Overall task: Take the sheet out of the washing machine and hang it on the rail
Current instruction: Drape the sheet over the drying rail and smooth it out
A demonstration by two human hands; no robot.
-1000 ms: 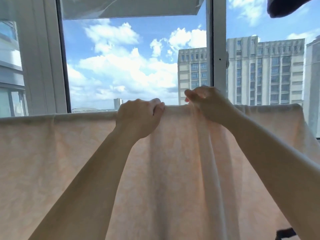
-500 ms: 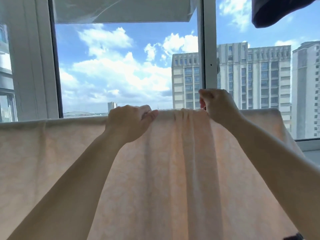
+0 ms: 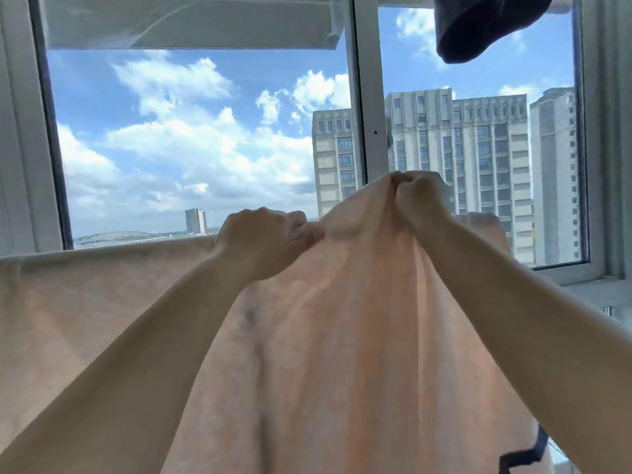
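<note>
draped along the rail in front of the window, the sheet (image 3: 342,336) hung down toward me in long soft folds, its top line running level from the left edge to my left hand (image 3: 263,242). i could not see the rail itself; the cloth covered it. my left hand gripped the top fold just where the level line ended, fingers curled over the cloth. my right hand (image 3: 419,196) had a bunch of the fabric pinched in a closed fist and held it raised above the hanging line, so the cloth rose in a peak between the two hands and fanned out below in pleats.

to do this step well, i judged i should keep the left hand as an anchor, carry the raised bunch sideways to the right, and lay it down flat so the gathers opened out instead of drying in a clump.

the cloth was pale peach, thin enough for daylight to glow through, with a faint mottled pattern and a slightly nubbly look. behind it stood the white window frame (image 3: 362,97), smooth and straight. a dark garment (image 3: 478,25) hung at the top right, rounded and heavy-looking.
</note>
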